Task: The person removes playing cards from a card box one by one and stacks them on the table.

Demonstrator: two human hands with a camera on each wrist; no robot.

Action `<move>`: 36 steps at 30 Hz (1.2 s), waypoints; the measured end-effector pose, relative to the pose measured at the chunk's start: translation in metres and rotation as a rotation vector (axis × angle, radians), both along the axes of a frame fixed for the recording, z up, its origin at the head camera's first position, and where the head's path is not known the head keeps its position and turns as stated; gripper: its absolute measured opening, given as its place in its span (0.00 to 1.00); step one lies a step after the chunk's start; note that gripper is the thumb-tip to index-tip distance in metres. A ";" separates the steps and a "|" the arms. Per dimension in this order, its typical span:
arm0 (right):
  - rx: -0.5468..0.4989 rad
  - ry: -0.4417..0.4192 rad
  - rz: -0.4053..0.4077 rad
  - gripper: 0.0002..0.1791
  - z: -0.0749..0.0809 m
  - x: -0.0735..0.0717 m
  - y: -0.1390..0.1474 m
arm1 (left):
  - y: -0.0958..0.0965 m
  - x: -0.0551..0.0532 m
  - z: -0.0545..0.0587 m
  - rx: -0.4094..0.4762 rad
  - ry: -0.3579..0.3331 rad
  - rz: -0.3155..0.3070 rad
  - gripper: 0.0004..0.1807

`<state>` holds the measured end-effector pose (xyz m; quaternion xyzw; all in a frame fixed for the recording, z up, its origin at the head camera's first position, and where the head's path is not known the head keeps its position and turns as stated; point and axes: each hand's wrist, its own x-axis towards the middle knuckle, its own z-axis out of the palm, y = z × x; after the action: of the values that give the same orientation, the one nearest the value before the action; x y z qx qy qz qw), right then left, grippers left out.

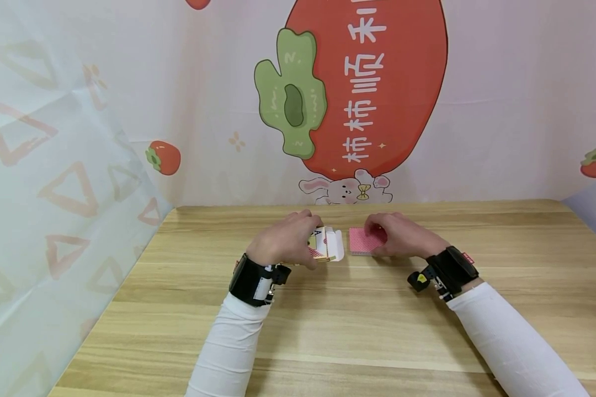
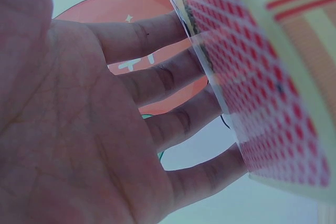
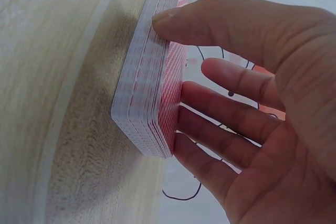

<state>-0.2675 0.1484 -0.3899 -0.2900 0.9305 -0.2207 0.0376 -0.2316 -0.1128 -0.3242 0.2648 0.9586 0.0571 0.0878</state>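
Note:
My left hand (image 1: 285, 240) grips an open playing-card box (image 1: 335, 246), its white flap pointing right toward the deck. In the left wrist view the box's red-patterned side (image 2: 252, 87) is close to the camera, with the fingers reaching behind it. A squared deck of playing cards (image 1: 358, 242), red patterned backs up, lies on the table just right of the box. My right hand (image 1: 402, 236) holds this deck by its edges. The right wrist view shows the thumb pressed on the near long side of the deck (image 3: 139, 85), fingertips at the far side.
The wooden table (image 1: 338, 325) runs back to a wall covering (image 1: 501, 110) printed with a large red persimmon and a rabbit. Both wrists carry black straps with small cameras (image 1: 419, 280). Another patterned sheet (image 1: 54, 193) hangs along the left side.

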 end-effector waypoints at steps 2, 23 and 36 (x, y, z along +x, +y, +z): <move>-0.003 0.005 0.005 0.22 0.000 0.000 0.000 | 0.000 0.000 0.000 0.001 0.000 0.000 0.39; 0.057 0.030 0.024 0.18 0.001 -0.001 0.001 | 0.000 -0.001 -0.001 0.019 -0.001 0.005 0.39; 0.043 0.039 0.028 0.19 0.001 -0.001 0.002 | 0.000 0.000 0.000 0.013 -0.003 0.000 0.39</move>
<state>-0.2681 0.1504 -0.3893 -0.3064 0.9314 -0.1944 0.0286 -0.2316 -0.1125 -0.3245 0.2652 0.9581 0.0638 0.0875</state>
